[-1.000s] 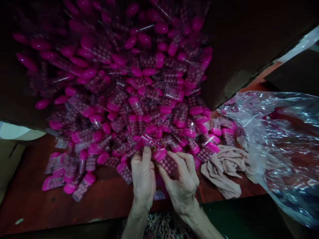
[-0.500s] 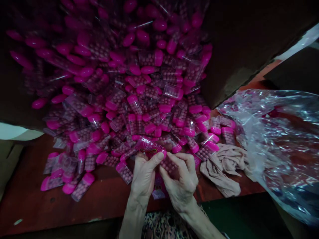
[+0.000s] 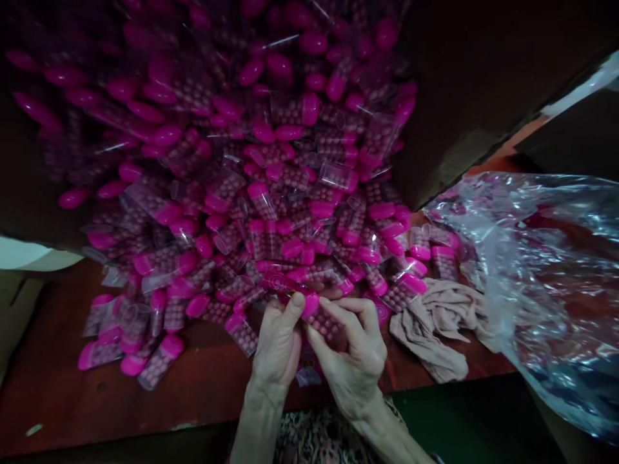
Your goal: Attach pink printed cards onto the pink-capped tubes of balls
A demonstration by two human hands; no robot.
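Observation:
Low in the middle, my left hand [image 3: 276, 341] is closed, its thumb and fingers pinching a glossy pink printed wrapper [image 3: 279, 281]. My right hand [image 3: 352, 348] is closed around a small clear container [image 3: 326, 323] filled with round beads. The container's pink cap [image 3: 310, 304] points toward my left thumb, and the wrapper lies just beyond it. Part of the container is hidden by my right fingers. Beneath my hands, another pink printed piece [image 3: 309, 361] shows near the table edge.
A large heap of similar pink-capped containers [image 3: 285, 193] spills from a dark box [image 3: 454, 96] onto the reddish table [image 3: 207, 386]. At the right lie a crumpled beige cloth [image 3: 435, 328] and a big clear plastic bag [image 3: 546, 290]. Several containers [image 3: 130, 335] sit at the left.
The pink wrapper has tilted away to the left with my left thumb, which has shifted slightly left. The container's pink cap now shows. My right hand has barely moved.

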